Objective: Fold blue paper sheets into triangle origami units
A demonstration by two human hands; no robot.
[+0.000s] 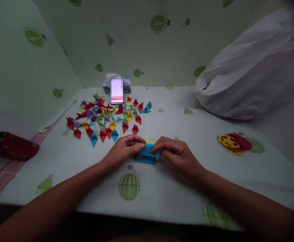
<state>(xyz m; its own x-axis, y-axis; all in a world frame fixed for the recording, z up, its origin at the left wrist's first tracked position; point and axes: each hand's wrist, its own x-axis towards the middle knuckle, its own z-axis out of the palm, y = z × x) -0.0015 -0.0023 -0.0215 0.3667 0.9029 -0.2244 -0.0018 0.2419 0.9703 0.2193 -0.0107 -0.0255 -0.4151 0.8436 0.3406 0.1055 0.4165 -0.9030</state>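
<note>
On the table [162, 188], right in front of me, my two hands meet over a small blue paper [146, 155]. My left hand [123, 150] lies on its left end, fingers curled over the top edge and the thumb stretched along it, pressing the paper down. My right hand [177, 153] comes in from the other side, its fingertips pinching the paper's right end. A strip of yellow paper [149, 140] shows just behind the blue one, between my hands; I cannot tell whether it is a separate sheet or lies under the blue one.

Further back, to the left of centre, lies a scattered heap of folded paper pieces [106, 117] in red, blue, yellow, green and purple, well apart from my hands. Behind that heap, against the back wall, stands a small box [128, 84] with a blurred-out patch in front of it.

At the right, a large white plastic bag [250, 70] slumps on the table, and nearer to me a small pile of red and yellow papers [234, 143] lies flat. At the far left edge a dark red case [10, 148] rests beside the table covering, which is printed with green balloons.
</note>
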